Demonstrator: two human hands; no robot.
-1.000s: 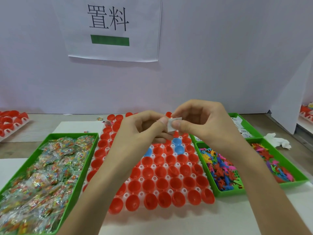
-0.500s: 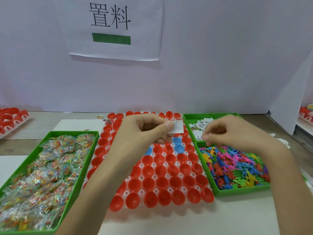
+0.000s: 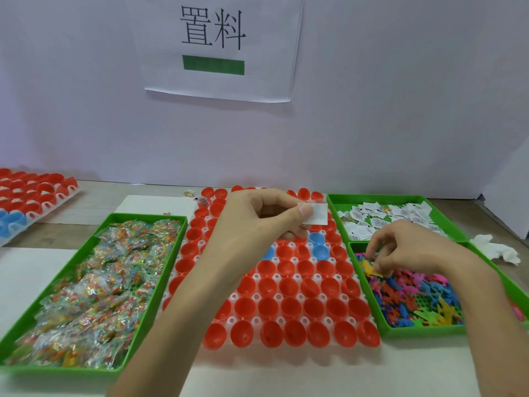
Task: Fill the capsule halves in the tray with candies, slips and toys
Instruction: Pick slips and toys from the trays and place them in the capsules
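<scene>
Red capsule halves [image 3: 289, 308] fill the white tray [image 3: 256, 320] nearest us, mouths up, a few blue ones [image 3: 316, 239] farther in. Left of it we note a green bin of wrapped candies [image 3: 94, 285]; right, a green bin of plastic toys [image 3: 412, 299], its rim touching the tray. Our right hand [image 3: 412, 247] reaches into it, fingertips pinched on a yellow toy [image 3: 370, 270]. Our left hand [image 3: 257, 222] hovers over the tray's far rows, thumb and forefinger pressing a white slip [image 3: 317, 214]. Beyond the toys, a bin of printed slips [image 3: 386, 217], text too small to read. Far wall sign [image 3: 217, 44]: "置料" above a green bar. Bare table lies at the near edge.
</scene>
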